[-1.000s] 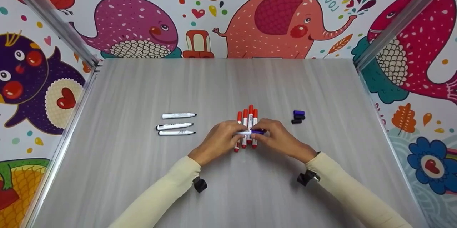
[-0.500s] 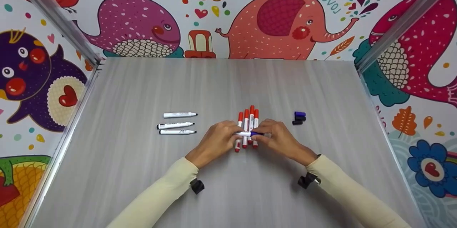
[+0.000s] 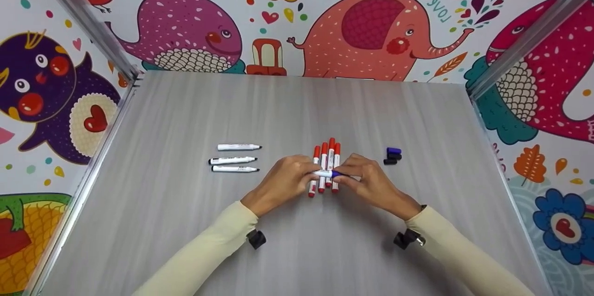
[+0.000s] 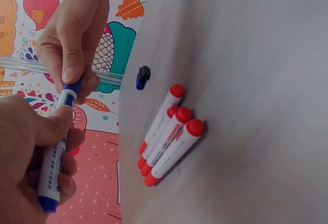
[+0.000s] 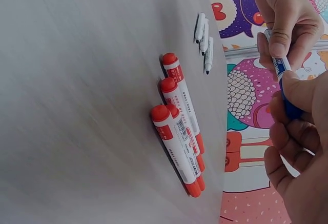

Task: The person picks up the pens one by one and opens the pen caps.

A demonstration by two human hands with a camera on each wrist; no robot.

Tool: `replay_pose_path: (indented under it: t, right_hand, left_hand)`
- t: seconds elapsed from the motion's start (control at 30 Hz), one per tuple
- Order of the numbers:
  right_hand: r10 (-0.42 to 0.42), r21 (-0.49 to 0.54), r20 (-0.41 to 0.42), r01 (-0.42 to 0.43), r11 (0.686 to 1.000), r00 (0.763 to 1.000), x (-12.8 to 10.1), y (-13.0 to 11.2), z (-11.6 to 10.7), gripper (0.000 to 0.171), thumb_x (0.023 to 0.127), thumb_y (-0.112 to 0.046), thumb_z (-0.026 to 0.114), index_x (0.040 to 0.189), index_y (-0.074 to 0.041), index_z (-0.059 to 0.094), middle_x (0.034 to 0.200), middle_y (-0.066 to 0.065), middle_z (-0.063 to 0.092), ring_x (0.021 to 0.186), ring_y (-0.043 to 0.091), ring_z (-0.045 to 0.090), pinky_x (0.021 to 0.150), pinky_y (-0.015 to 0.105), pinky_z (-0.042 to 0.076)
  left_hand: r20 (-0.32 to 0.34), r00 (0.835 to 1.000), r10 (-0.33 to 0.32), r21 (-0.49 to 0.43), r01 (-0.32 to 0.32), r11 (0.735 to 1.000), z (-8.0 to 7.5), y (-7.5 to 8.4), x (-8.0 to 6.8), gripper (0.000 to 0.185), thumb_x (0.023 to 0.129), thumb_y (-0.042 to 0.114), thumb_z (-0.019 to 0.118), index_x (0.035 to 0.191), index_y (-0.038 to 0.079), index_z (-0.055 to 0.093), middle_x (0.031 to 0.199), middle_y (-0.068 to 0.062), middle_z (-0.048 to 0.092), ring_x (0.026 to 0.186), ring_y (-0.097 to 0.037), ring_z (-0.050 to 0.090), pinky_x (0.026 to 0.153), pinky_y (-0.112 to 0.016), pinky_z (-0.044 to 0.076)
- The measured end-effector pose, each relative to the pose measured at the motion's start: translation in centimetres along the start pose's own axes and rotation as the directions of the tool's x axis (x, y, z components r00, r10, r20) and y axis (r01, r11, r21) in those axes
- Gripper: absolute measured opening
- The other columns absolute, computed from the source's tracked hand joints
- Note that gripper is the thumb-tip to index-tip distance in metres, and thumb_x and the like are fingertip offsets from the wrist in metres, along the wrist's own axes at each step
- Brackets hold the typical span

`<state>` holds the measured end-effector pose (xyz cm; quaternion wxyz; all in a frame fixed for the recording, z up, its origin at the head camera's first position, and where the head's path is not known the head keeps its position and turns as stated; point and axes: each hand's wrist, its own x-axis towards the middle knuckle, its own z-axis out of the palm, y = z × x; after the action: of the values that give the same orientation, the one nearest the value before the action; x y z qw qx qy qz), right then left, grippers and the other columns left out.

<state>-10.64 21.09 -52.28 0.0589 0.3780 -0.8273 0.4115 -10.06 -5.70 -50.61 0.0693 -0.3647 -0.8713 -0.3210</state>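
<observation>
1. We see four red markers (image 3: 326,166) capped and grouped mid-table (image 3: 185,240).
2. Three markers (image 3: 235,158) lie uncapped at left; loose caps (image 3: 392,156) wait at right.
3. Our left hand (image 3: 287,180) grips the blue marker (image 3: 325,173) above the reds; our right hand (image 3: 366,180) pinches its cap end, seemingly closing it.

Over the grey wood-grain table (image 3: 185,222), I watch my right hand (image 3: 371,183) slide the dark blue plastic cap (image 3: 335,174) further along the white-barrelled blue marker (image 3: 325,173) that my left hand (image 3: 287,180) grips; a second ago more of the cap showed past the fingers, and now only a short blue stub peeks out. My hands have closed in on each other, and my head camera has drifted, shifting the scene slightly rightward in view.
</observation>
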Motion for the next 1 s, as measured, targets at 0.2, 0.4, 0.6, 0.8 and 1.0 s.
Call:
replay_pose_path:
  t: [0.2,0.4,0.6,0.8,1.0]
  right_hand:
    - [-0.032,0.002,0.004,0.032,0.999,0.999,-0.5,0.1,0.0,0.024,0.094,-0.004,0.086,0.118,-0.003,0.085,0.098,-0.001,0.078,0.087,0.016,0.062,0.073,0.025,0.053]
    - [-0.084,0.038,0.004,0.084,0.996,0.996,-0.9,0.0,0.2,0.026,0.094,0.0,0.084,0.12,-0.001,0.084,0.099,0.002,0.078,0.087,0.017,0.061,0.072,0.025,0.052]
    - [-0.12,0.05,0.006,0.12,0.992,0.993,-1.0,-0.4,0.5,0.03,0.094,0.002,0.083,0.124,-0.002,0.083,0.1,-0.001,0.076,0.088,0.017,0.06,0.07,0.025,0.05]
    - [-0.131,0.066,0.019,0.129,0.989,0.991,-1.2,-0.6,0.5,0.031,0.095,0.002,0.082,0.126,-0.003,0.082,0.101,-0.001,0.075,0.089,0.017,0.059,0.072,0.023,0.049]
    - [-0.139,0.061,0.033,0.137,0.989,0.99,-1.4,-0.4,0.7,0.032,0.095,0.001,0.082,0.127,-0.003,0.082,0.101,-0.002,0.073,0.09,0.015,0.058,0.072,0.023,0.049]
  left_hand:
    - [0.061,0.998,-0.021,-0.058,0.024,0.998,-0.3,0.1,0.0,0.015,0.101,0.008,0.081,0.115,0.007,0.085,0.092,-0.003,0.077,0.077,-0.012,0.061,0.072,-0.029,0.057]
    - [0.119,0.992,-0.04,-0.089,0.051,0.995,-0.4,0.2,-0.3,0.026,0.103,0.007,0.077,0.128,0.009,0.083,0.101,-0.001,0.08,0.078,-0.01,0.059,0.07,-0.024,0.051]
    - [0.157,0.987,-0.019,-0.092,0.034,0.995,-0.4,0.2,-0.6,0.03,0.103,0.007,0.076,0.132,0.015,0.082,0.097,0.001,0.078,0.077,-0.009,0.056,0.067,-0.026,0.048]
    - [0.199,0.98,0.002,-0.105,0.019,0.994,-0.5,0.0,-0.6,0.035,0.102,0.005,0.076,0.132,0.022,0.082,0.093,0.002,0.076,0.078,-0.008,0.057,0.068,-0.026,0.046]
    - [0.231,0.973,-0.005,-0.107,0.03,0.994,-0.6,0.0,-0.7,0.038,0.102,0.005,0.076,0.135,0.023,0.081,0.092,0.003,0.074,0.077,-0.008,0.055,0.067,-0.025,0.043]
